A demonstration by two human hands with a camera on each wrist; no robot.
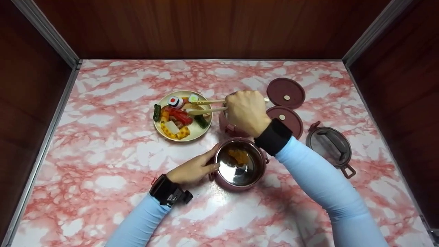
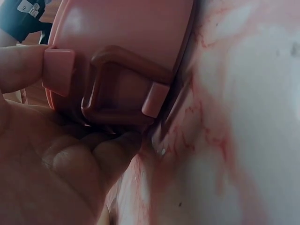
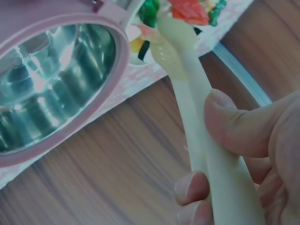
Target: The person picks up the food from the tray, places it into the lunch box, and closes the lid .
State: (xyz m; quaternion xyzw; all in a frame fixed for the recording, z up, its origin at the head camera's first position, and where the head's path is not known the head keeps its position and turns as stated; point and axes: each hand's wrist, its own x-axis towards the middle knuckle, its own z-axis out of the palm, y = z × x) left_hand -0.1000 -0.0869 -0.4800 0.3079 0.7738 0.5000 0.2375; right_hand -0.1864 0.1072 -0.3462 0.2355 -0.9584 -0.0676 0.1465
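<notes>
My left hand (image 1: 193, 168) grips the left side of a pink steel-lined pot (image 1: 236, 187), thumb at the rim by a latch (image 2: 59, 70) and fingers low by the folding handle (image 2: 129, 63). An orange-brown food piece (image 1: 239, 156) lies inside. My right hand (image 1: 247, 113) holds cream tongs (image 1: 209, 102), one tip perforated, thumb on one arm and fingers round the other. Their spread tips reach over the right side of a cream plate (image 1: 196, 133). On it are sushi rolls (image 1: 174, 101), a red piece (image 1: 180, 115), yellow pieces (image 1: 168, 130) and green pieces (image 1: 201, 121).
A second pink pot (image 1: 226, 125) stands behind the first, partly hidden by my right hand; its steel interior (image 3: 89, 65) shows in the right wrist view. Two round maroon lids (image 1: 283, 89) lie to the right. Farther right is a dark lid (image 1: 324, 147) with a handle. Wooden panels enclose the table.
</notes>
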